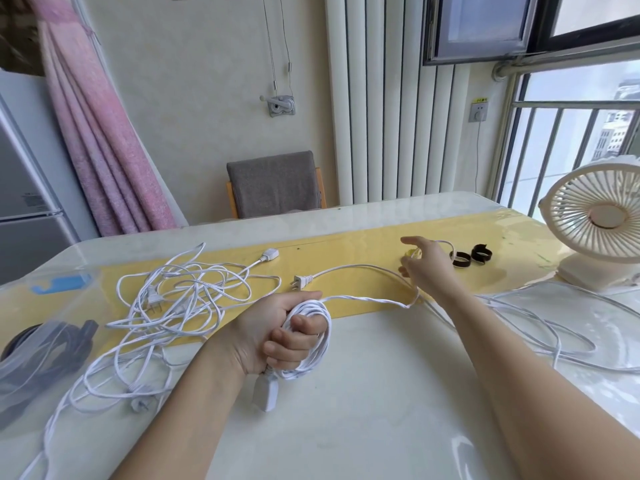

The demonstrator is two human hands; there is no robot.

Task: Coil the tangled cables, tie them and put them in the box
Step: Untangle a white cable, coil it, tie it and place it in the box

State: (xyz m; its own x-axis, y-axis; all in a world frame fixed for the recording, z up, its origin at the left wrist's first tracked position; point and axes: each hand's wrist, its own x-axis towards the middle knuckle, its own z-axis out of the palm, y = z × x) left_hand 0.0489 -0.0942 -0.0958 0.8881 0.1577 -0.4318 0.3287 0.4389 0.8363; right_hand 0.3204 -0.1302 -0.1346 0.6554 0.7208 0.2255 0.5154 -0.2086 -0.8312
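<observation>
My left hand [287, 332] grips a small coil of white cable [313, 315] wound round its fingers, and the cable's socket end [266, 393] hangs below the fist. From the coil a twisted length of cable [367, 300] runs right to my right hand [427, 266]. That hand is stretched forward with fingers spread, and the cable passes under its palm; its fingertips are by a small yellow tie [412, 252]. Two black strap ties [462, 260] lie just beyond. A tangled pile of white cables [180, 299] lies to the left. A clear box [45, 299] stands at the far left.
A dark cable coil [52, 341] lies inside the clear box. A loose plug [300, 282] and a white socket [270, 254] rest on the yellow table strip [346, 251]. More white cable [554, 327] loops at the right. A white fan [595, 220] stands at the right edge.
</observation>
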